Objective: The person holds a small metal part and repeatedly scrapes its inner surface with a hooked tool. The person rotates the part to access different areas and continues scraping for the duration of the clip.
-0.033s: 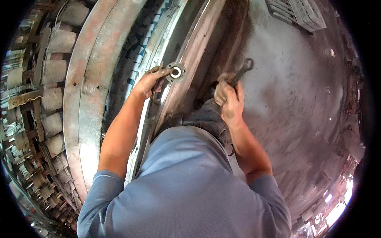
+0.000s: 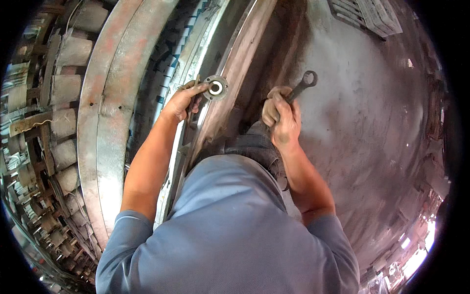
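In my left hand (image 2: 183, 104) is a round metal flange (image 2: 223, 90) with small holes about its rim and a white ring around its centre. The thumb and fingers pinch its left side, over the long metal edges of a machine bed. A thin bar (image 2: 198, 80) stands up beside these fingers; whether the hand grips it too, I cannot tell. My right hand (image 2: 282, 116) is wrapped round the shaft of a dark ring spanner (image 2: 300, 88). The spanner's ring end points up and to the right, above the grey floor, while the hand hides its lower end.
Long pale metal beams (image 2: 110, 122) run up the left side, beside a dark gap with a toothed-looking strip (image 2: 171, 68). Beyond them, several blocks (image 2: 66, 88) are stacked in rows. A slatted crate (image 2: 382, 22) lies at the far right on the grey floor (image 2: 362, 132).
The spanner's ring end has swung slightly right and turned to show more of its opening. My right hand has shifted a little. The flange has barely moved.
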`<state>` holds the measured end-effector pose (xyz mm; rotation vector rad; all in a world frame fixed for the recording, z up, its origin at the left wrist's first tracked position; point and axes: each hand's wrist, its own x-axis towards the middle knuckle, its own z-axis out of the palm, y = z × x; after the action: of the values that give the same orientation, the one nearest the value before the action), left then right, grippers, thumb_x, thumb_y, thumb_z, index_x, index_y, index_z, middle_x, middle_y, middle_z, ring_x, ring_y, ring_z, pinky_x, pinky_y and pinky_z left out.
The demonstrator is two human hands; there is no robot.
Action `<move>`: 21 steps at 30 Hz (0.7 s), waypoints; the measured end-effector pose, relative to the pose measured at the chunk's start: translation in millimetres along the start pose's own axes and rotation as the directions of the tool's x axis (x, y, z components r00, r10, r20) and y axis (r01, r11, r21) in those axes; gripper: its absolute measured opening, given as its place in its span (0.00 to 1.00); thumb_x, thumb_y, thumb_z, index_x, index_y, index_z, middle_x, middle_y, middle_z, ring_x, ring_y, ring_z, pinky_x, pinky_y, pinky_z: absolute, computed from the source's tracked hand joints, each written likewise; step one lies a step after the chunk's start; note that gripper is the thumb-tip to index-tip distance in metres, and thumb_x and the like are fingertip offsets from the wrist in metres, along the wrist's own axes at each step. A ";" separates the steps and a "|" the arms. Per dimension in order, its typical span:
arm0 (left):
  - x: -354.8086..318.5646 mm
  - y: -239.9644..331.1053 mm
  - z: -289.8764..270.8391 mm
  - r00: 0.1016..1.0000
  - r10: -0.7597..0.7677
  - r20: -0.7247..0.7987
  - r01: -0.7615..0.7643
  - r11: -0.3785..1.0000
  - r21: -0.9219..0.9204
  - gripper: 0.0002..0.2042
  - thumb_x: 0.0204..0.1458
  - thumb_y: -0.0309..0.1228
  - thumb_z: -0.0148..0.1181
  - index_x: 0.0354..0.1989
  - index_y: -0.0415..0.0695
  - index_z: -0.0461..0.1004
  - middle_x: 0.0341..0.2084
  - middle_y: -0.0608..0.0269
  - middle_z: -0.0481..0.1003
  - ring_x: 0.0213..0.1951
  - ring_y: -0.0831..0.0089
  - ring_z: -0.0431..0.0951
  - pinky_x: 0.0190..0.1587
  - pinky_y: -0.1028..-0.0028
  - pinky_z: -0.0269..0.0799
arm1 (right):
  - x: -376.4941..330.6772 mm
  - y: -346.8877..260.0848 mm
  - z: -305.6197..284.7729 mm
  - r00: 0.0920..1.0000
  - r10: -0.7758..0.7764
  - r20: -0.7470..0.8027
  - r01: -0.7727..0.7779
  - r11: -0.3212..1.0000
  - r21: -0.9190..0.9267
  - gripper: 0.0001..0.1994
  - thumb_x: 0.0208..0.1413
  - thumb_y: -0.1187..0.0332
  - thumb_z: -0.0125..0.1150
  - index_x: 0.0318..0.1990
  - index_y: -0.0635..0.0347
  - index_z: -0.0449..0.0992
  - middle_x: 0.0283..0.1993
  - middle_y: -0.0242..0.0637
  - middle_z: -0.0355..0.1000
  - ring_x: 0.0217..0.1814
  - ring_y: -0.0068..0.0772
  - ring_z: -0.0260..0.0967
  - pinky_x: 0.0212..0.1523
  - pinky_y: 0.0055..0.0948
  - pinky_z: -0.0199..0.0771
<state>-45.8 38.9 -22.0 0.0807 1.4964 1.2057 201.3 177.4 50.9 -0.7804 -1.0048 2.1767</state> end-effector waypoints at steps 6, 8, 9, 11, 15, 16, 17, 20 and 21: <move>0.1 -8.6 -4.3 1.000 0.010 0.022 -0.008 0.997 -0.077 0.14 0.58 0.42 0.66 0.41 0.47 0.73 0.20 0.74 0.67 0.19 0.83 0.64 0.20 0.79 0.59 | 27.9 1.8 12.4 0.999 -0.027 -0.017 0.029 0.987 0.157 0.23 0.70 0.54 0.46 0.22 0.51 0.58 0.20 0.26 0.51 0.21 0.21 0.47 0.23 0.24 0.49; -5.2 -8.8 0.2 1.000 -0.001 0.009 0.002 0.994 -0.110 0.14 0.58 0.43 0.65 0.42 0.48 0.72 0.20 0.74 0.67 0.19 0.83 0.63 0.20 0.79 0.58 | 32.9 5.6 13.7 0.997 0.056 -0.059 -0.045 0.984 0.174 0.23 0.70 0.53 0.46 0.21 0.51 0.58 0.19 0.26 0.51 0.19 0.21 0.47 0.22 0.23 0.49; -9.0 -7.5 4.0 1.000 -0.006 0.000 0.006 0.993 -0.118 0.14 0.58 0.43 0.65 0.42 0.48 0.71 0.20 0.74 0.67 0.19 0.83 0.63 0.20 0.79 0.58 | 35.5 7.8 13.9 0.992 0.097 -0.080 -0.082 0.980 0.182 0.23 0.70 0.53 0.46 0.21 0.51 0.58 0.18 0.26 0.50 0.19 0.21 0.47 0.22 0.23 0.48; -16.8 -3.1 9.4 1.000 -0.009 -0.028 0.006 0.994 -0.105 0.14 0.59 0.43 0.64 0.42 0.48 0.70 0.19 0.74 0.66 0.18 0.83 0.62 0.20 0.79 0.57 | 39.8 11.5 16.5 0.987 0.121 -0.101 -0.111 0.988 0.103 0.24 0.70 0.52 0.46 0.20 0.51 0.58 0.17 0.25 0.50 0.18 0.20 0.47 0.20 0.22 0.48; -15.9 -9.2 5.6 0.994 0.104 -0.032 -0.104 0.994 -0.012 0.24 0.52 0.36 0.72 0.55 0.43 0.69 0.24 0.70 0.73 0.20 0.83 0.67 0.20 0.82 0.61 | 41.9 18.5 11.8 0.976 0.157 -0.149 -0.138 0.982 0.131 0.23 0.69 0.52 0.48 0.21 0.51 0.59 0.17 0.25 0.52 0.18 0.20 0.48 0.20 0.22 0.49; -17.1 -9.0 6.5 0.993 0.106 -0.052 -0.106 0.994 0.002 0.27 0.51 0.34 0.73 0.57 0.41 0.68 0.26 0.69 0.74 0.20 0.83 0.68 0.20 0.82 0.62 | 41.3 17.7 11.3 0.975 0.157 -0.157 -0.132 0.978 0.160 0.23 0.69 0.52 0.49 0.22 0.51 0.60 0.17 0.25 0.52 0.18 0.20 0.48 0.20 0.22 0.49; -17.7 -7.3 8.3 0.992 0.110 -0.067 -0.109 0.994 0.017 0.30 0.49 0.33 0.74 0.59 0.39 0.67 0.27 0.68 0.76 0.20 0.84 0.69 0.20 0.82 0.63 | 40.7 16.3 11.1 0.974 0.153 -0.169 -0.121 0.975 0.188 0.22 0.69 0.52 0.49 0.22 0.51 0.61 0.17 0.25 0.53 0.18 0.20 0.48 0.20 0.22 0.49; -19.5 -1.1 13.5 0.992 0.120 -0.049 -0.117 0.991 0.058 0.29 0.49 0.32 0.74 0.57 0.38 0.68 0.30 0.66 0.77 0.25 0.81 0.73 0.26 0.80 0.69 | 45.7 28.3 3.0 0.972 0.172 -0.159 -0.141 0.972 0.187 0.21 0.67 0.52 0.53 0.24 0.51 0.63 0.17 0.25 0.55 0.18 0.19 0.49 0.19 0.23 0.48; -20.6 3.3 13.8 0.992 0.124 -0.030 -0.120 0.985 0.123 0.28 0.49 0.31 0.74 0.57 0.38 0.68 0.32 0.66 0.78 0.27 0.80 0.75 0.30 0.79 0.70 | 46.8 28.7 5.0 0.965 0.183 -0.190 -0.153 0.974 0.164 0.20 0.67 0.53 0.53 0.24 0.51 0.63 0.17 0.25 0.55 0.18 0.18 0.49 0.19 0.23 0.47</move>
<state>-29.9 36.0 -2.8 0.2359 1.6163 1.2180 159.7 194.1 18.7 -1.0261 -0.6865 2.2289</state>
